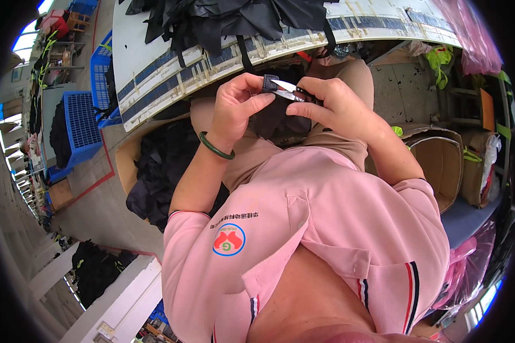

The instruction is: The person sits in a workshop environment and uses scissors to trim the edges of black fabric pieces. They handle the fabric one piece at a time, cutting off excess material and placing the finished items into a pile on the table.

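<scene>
Step in hand: thread trimming on a dark fabric piece, judged from the tool and the grip.

The left hand (234, 108), upper centre of the frame, is closed in a pinch: thumb and forefinger clamp the edge of a small dark fabric piece (270, 83), with the remaining fingers curled under it. A green bangle (214, 147) sits on that wrist.

The right hand (332, 103), just right of centre and touching the fabric zone, is closed around a pair of small thread snips (286, 90). The silver blades point toward the left of the frame and meet the fabric edge at the left thumb. Whether the blades are parted or closed cannot be told at this size.

The rest of the dark garment (274, 123) hangs below both hands over the lap, in the centre of the frame.

Surroundings: a long worktable (154, 74) with taped edges runs across the top of the frame, carrying a heap of black garments (212, 20). A cardboard box of black fabric (160, 166) stands at centre left; blue plastic crates (80, 123) stand at far left; an open cardboard box (440, 163) stands at right.

Next move, as a judgement: the blade tips need to sit on the loose thread only, close to the seam, while the left pinch keeps the edge taut. The cut calls for a short squeeze, clear of the base cloth and the thumb.
</scene>
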